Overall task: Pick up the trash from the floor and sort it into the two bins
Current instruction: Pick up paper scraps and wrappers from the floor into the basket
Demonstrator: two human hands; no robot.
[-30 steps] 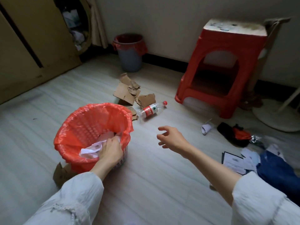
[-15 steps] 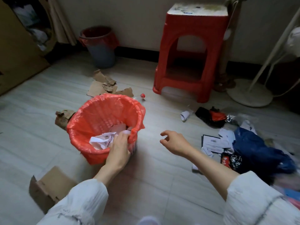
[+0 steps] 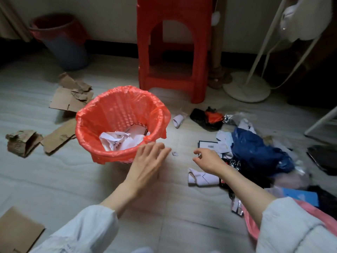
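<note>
Trash everywhere, honestly. The red-lined bin (image 3: 120,123) sits mid-floor with crumpled white paper (image 3: 124,140) already in the bottom, and the grey bin (image 3: 63,41) with a dark red liner is way off at 10 o'clock by the wall. Left hand (image 3: 148,161) hovers just beside the red bin's near rim, fingers spread and holding nothing. Right hand (image 3: 207,160) is at about 3 o'clock from it, fingers loosely curled but empty as far as I can see, reaching toward the mixed heap (image 3: 255,152) of blue plastic, foil and labels on the right. A tiny paper scrap (image 3: 174,153) lies on the floor between the two hands, and a folded white paper (image 3: 201,177) sits right under the right wrist. Cardboard pieces (image 3: 71,97) are scattered at 9 to 10 o'clock of the red bin.

What could go sideways: that heap is paper and plastic tangled together, so one grab could easily drag the wrong stuff into the paper bin. The little scrap is easy to miss too. And the red bin looks light, so a bump from the left hand might tip it.
</note>
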